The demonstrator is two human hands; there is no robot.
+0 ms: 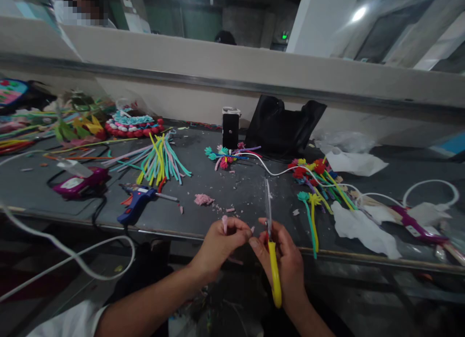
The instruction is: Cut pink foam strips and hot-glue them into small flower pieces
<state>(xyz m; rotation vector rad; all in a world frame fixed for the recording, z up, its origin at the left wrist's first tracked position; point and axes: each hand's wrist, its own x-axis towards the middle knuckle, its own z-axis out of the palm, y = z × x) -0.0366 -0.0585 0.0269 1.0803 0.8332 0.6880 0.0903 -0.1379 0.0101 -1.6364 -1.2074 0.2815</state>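
Observation:
My left hand (222, 242) is closed in a pinch on a short pink pipe cleaner piece (224, 223), held just off the front edge of the dark worktable (232, 191). My right hand (285, 259) is closed round yellow-handled scissors (271, 240), whose blades point up and away over the table. The two hands almost touch at the fingertips. Small pink scraps (203, 199) lie on the table just beyond them.
A bundle of coloured pipe cleaners (162, 160), a blue glue gun (138, 201), a purple glue gun (78, 184), pipe-cleaner flowers (316, 182), a phone (230, 128), a black bag (283, 129), white paper (363, 228) and a white cable lie on the table. Another person sits behind the partition.

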